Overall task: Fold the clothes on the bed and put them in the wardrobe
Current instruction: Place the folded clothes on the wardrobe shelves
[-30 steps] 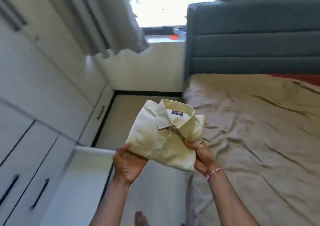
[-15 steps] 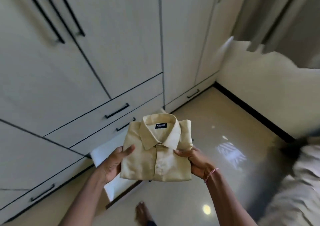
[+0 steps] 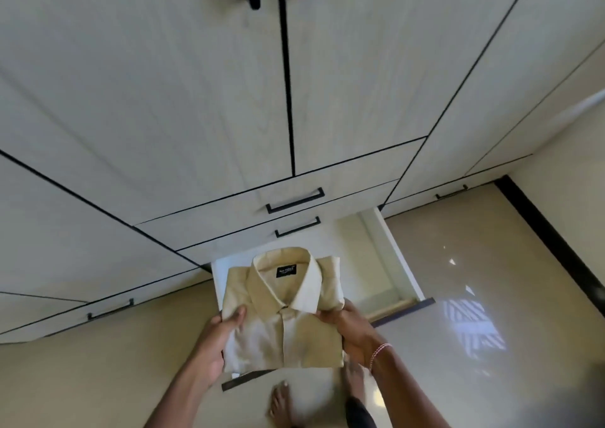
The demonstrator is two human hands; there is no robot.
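The folded beige shirt point(image 3: 281, 313) is held collar-up directly above the open drawer point(image 3: 403, 264) at the foot of the wardrobe point(image 3: 163, 100). The left hand point(image 3: 217, 339) grips the shirt's left edge, thumb on top. The right hand point(image 3: 355, 332), wrist thread point(image 3: 379, 354) showing, pinches its right edge the same way. 2 closed drawers point(image 3: 294, 198) sit above the open drawer. A bare foot point(image 3: 281, 404) stands on the floor point(image 3: 458, 296) in front of it.

Matt cloth shirt point(image 3: 284, 326), wood-grain wardrobe point(image 3: 163, 100), glossy floor point(image 3: 458, 280).
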